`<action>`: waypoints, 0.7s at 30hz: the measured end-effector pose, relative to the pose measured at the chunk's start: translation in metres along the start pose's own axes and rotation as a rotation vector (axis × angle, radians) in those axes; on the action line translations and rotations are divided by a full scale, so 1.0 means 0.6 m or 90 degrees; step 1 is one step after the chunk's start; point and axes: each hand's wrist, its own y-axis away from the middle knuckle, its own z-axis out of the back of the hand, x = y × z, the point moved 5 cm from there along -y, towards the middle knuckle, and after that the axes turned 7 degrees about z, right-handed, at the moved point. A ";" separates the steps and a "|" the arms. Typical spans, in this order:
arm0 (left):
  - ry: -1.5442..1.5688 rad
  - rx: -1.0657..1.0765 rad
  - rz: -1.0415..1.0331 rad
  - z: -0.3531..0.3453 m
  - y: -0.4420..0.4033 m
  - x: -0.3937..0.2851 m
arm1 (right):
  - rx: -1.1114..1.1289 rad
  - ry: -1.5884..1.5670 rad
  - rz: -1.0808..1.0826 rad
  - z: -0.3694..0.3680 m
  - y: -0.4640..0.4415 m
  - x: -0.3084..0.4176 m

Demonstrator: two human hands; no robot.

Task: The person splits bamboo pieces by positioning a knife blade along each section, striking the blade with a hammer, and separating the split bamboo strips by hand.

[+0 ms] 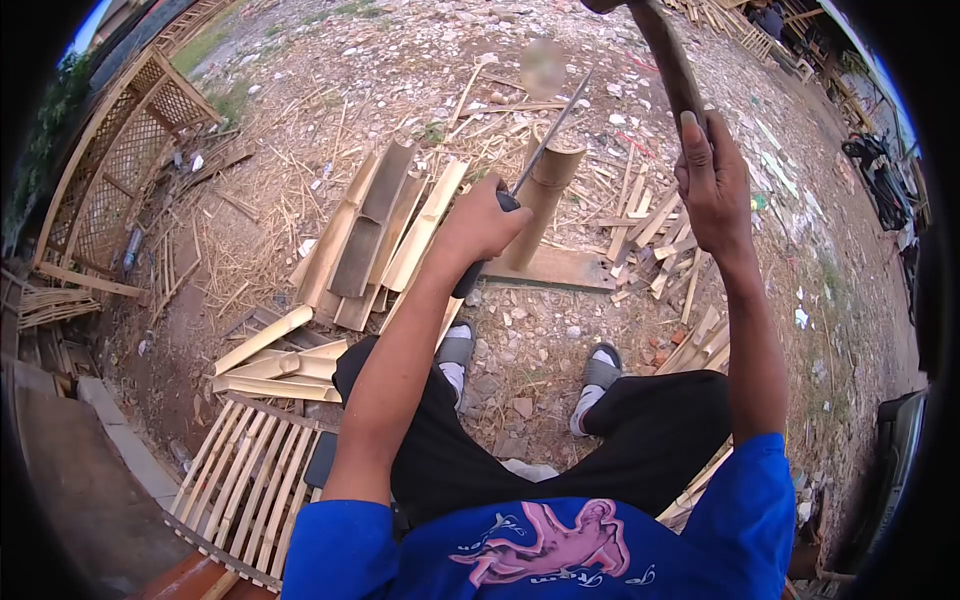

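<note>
My left hand (475,225) is closed round the black handle of a long knife (553,135), whose blade points up and away from me. In view, the blade crosses the top left edge of an upright bamboo section (545,205); whether it touches the rim I cannot tell. That section stands on a wooden board (575,270) lying on the ground. Raised at the upper right, my right hand (716,185) grips the wooden handle of a hammer (672,62), its head partly cut off by the frame's top edge.
Split bamboo halves (372,225) lie left of the board, with shorter pieces (280,365) nearer me. Bamboo strips (655,235) are heaped to the right. A slatted bamboo seat (245,480) is at lower left, a lattice frame (120,170) farther back. Stony ground surrounds my sandalled feet.
</note>
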 end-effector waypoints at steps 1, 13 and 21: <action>-0.004 -0.002 0.007 0.002 0.001 0.002 | 0.004 -0.005 0.003 -0.014 0.009 -0.014; -0.020 -0.017 -0.038 -0.007 -0.021 0.030 | 0.173 0.175 -0.008 -0.039 -0.009 -0.040; -0.020 0.004 0.000 -0.002 -0.017 0.017 | 0.283 0.209 -0.085 -0.102 0.049 -0.134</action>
